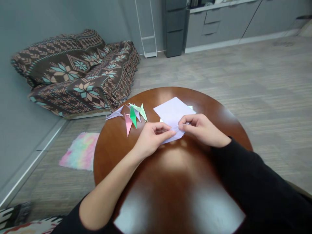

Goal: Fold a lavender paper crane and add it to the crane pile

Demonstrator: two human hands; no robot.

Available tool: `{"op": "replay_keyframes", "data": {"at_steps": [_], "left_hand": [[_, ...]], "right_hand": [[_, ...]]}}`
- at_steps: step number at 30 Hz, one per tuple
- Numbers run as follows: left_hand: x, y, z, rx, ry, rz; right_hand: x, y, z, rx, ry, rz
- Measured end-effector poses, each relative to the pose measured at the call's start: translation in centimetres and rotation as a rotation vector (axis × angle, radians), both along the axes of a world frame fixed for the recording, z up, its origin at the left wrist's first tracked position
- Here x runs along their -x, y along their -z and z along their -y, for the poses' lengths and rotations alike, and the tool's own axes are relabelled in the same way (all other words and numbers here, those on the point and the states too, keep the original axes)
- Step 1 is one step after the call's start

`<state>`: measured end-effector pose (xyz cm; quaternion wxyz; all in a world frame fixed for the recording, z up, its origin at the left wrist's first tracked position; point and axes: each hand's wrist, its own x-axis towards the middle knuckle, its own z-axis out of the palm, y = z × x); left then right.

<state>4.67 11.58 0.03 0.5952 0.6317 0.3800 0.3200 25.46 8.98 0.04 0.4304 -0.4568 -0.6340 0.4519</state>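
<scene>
Both hands meet at a lavender sheet of paper (pixel 173 109) near the middle of the round table. The sheet's near part is folded, and its far corner points away from me. My left hand (pixel 153 136) pinches the near left part between thumb and fingers. My right hand (pixel 200 128) grips a raised fold at the near right. Beneath the sheet, corners of pale paper (pixel 190 107) show. To the left lie folded paper cranes: a green one (pixel 133 116), a pink one (pixel 128 123), a light green one (pixel 141 111) and lavender ones (pixel 116 113).
The brown round table (pixel 170 195) has a glossy top. Beyond its left edge stand a sofa (pixel 90 84) under a patterned cover and a pastel fluffy rug (pixel 81 151). Grey cabinets (pixel 219 26) and a white rack (pixel 148 37) are along the far wall.
</scene>
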Motion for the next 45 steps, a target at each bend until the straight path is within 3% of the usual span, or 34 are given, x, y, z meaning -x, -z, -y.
{"op": "replay_keyframes", "data": {"at_steps": [6,13,20,26,29,33,45], "left_hand": [[-0.1,-0.2,0.0,0.069,0.053,-0.021],[0.2,-0.1,-0.3,0.075,0.035,-0.024],[0.4,-0.1,-0.6,0.116,-0.014,-0.064],[0.6,0.4,-0.7,0.142,-0.069,-0.042],[0.4,0.4,-0.6,0.192,-0.057,0.005],[0.1,0.4,-0.4,0.301,-0.01,0.106],[-0.2,0.1,0.0,0.358,0.083,0.159]], "right_hand": [[0.3,-0.3,0.4,-0.009,-0.118,0.073],[0.6,0.0,0.4,-0.045,-0.026,0.049],[-1.5,0.5,-0.4,-0.04,0.03,0.065],[-3.1,0.5,-0.9,-0.097,0.215,-0.093],[-2.1,0.6,-0.6,0.015,0.152,-0.165],[-0.3,0.7,0.1,0.0,0.041,-0.094],[0.7,0.1,0.6,-0.051,0.064,-0.063]]}}
